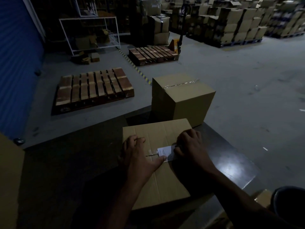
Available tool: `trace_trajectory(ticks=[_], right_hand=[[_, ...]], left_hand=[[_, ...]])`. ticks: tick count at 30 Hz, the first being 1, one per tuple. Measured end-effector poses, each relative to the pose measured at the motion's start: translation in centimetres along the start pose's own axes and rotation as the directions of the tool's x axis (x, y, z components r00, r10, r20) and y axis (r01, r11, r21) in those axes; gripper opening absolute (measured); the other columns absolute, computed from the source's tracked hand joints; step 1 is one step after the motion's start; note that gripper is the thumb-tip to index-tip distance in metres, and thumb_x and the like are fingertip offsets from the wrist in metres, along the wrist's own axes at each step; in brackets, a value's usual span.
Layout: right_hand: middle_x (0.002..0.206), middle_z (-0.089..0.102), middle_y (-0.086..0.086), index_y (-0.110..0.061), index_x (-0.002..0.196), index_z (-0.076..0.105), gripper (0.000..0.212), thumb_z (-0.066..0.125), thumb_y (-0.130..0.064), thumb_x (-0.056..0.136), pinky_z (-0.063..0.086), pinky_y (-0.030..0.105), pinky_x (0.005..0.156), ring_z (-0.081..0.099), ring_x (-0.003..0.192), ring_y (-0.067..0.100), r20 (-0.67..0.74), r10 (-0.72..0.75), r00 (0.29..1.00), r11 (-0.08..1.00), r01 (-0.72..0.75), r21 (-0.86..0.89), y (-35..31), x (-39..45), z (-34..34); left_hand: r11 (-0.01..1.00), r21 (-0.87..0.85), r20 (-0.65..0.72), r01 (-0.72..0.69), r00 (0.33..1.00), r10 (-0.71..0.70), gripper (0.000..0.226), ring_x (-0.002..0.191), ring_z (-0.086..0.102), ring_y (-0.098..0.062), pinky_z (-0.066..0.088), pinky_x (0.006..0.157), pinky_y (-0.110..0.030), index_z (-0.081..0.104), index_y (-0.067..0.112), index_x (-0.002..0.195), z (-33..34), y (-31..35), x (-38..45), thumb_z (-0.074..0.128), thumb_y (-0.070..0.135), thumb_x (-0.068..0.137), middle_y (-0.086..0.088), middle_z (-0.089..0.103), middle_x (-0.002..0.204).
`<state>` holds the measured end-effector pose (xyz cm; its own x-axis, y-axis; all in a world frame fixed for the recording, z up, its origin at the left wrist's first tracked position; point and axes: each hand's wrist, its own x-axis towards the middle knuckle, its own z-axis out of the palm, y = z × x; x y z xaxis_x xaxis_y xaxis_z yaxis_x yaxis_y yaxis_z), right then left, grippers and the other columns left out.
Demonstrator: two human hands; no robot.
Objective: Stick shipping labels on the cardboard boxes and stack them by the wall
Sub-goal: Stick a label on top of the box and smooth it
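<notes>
Centre frame, left hand (pixel 140 154) thumb pins the shipping label (pixel 166 152) on the cardboard box (pixel 158 179), fingers spread, steadying it while curled right hand (pixel 189 146) fingers press its edge flat.

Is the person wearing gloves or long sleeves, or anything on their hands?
No gloves. Both the left hand and the right hand are bare, and the forearms are bare too, with no sleeve showing as far as the picture reaches. I see no watch, ring or bracelet, though the light is dim, so something small could be missed.
</notes>
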<state>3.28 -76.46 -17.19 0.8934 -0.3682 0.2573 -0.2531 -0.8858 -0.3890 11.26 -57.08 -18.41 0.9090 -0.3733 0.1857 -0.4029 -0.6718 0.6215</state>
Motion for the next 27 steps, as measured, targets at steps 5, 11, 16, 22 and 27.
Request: trace_trajectory(ticks=[5,11,16,22,27], right_hand=[[0.135,0.047,0.001,-0.026,0.115,0.061,0.027,0.062,-0.04,0.092,0.029,0.033,0.094,0.03,0.127,0.019,0.065,-0.05,0.997,0.996,0.055,-0.07,0.0,0.4,0.2],[0.147,0.042,-0.006,-0.044,0.118,0.063,0.028,0.056,-0.048,0.092,0.025,0.044,0.108,0.025,0.139,0.023,0.204,-0.095,0.974,0.993,0.108,-0.052,-0.1,1.0,-0.4],[0.151,0.039,-0.002,-0.038,0.134,0.056,0.05,0.063,-0.052,0.087,0.035,0.05,0.11,0.025,0.139,0.025,0.103,0.007,0.995,1.0,-0.006,-0.003,0.6,-1.1,-1.4],[0.131,0.046,0.003,-0.034,0.129,0.052,0.051,0.063,-0.059,0.086,0.042,0.027,0.084,0.044,0.117,0.017,-0.09,0.315,0.945,0.949,-0.316,-0.004,1.5,-7.8,-2.3],[0.117,0.046,-0.002,-0.034,0.123,0.052,0.043,0.059,-0.059,0.088,0.05,0.03,0.079,0.045,0.104,0.012,-0.155,0.293,0.943,0.953,-0.301,-0.026,0.7,-9.1,-1.6]], left_hand=[[1.0,0.02,-0.003,-0.007,1.0,0.007,0.094,0.14,0.034,-0.018,0.039,0.11,-0.055,0.05,0.03,0.139,0.3,0.0,0.1,0.078,0.077,0.062,0.008,0.032,0.149],[1.0,0.03,0.017,0.008,1.0,-0.008,0.097,0.142,0.033,-0.019,0.037,0.112,-0.057,0.05,0.032,0.139,0.1,0.1,0.1,0.062,0.086,0.059,0.009,0.03,0.15],[1.0,0.002,0.044,0.001,0.999,-0.001,0.086,0.135,0.036,-0.016,0.041,0.11,-0.051,0.05,0.031,0.134,-0.1,-0.1,0.5,0.077,0.077,0.066,0.009,0.031,0.144],[0.998,-0.056,0.216,-0.015,0.976,0.027,0.105,0.154,0.018,-0.024,0.037,0.116,-0.047,0.04,0.03,0.146,-1.6,-2.1,4.6,0.083,0.076,0.063,0.012,0.006,0.165],[0.997,0.021,0.441,-0.079,0.896,0.062,0.141,0.159,-0.004,-0.016,0.015,0.128,-0.053,0.003,0.042,0.164,-3.4,-2.4,7.7,0.077,0.089,0.054,0.014,-0.005,0.173]])
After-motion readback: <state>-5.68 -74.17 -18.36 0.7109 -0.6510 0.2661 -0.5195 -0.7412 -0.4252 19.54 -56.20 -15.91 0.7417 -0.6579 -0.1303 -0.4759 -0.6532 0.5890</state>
